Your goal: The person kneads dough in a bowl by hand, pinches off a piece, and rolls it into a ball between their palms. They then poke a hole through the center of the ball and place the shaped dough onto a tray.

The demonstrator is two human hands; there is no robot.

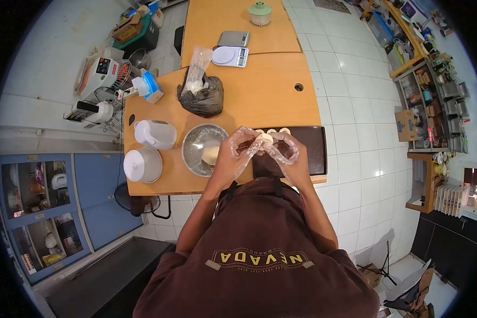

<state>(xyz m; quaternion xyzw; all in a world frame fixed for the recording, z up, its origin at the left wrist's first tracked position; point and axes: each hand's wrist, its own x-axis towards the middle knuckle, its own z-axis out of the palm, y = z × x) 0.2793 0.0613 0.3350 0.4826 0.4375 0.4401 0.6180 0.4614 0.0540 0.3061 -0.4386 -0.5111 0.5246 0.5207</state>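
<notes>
A small piece of pale dough [265,139] is pinched between the fingertips of my left hand [241,148] and my right hand [287,153]. Both hands look white with flour, perhaps inside thin clear gloves. They are held above the left part of a dark baking tray [314,151]. Along the tray's far edge lie several small dough balls [284,131], partly hidden behind my fingers. Left of my left hand stands a floury metal bowl [189,142] with a larger lump of dough [211,155] in it.
On the wooden table [265,90] are a white pitcher [156,134], a lidded white tub [143,165], a black plastic bag [204,98], a blue box [151,86], a white scale [230,56], a grey scale [233,38] and a green-lidded container [259,13]. A stand mixer [98,112] is at left.
</notes>
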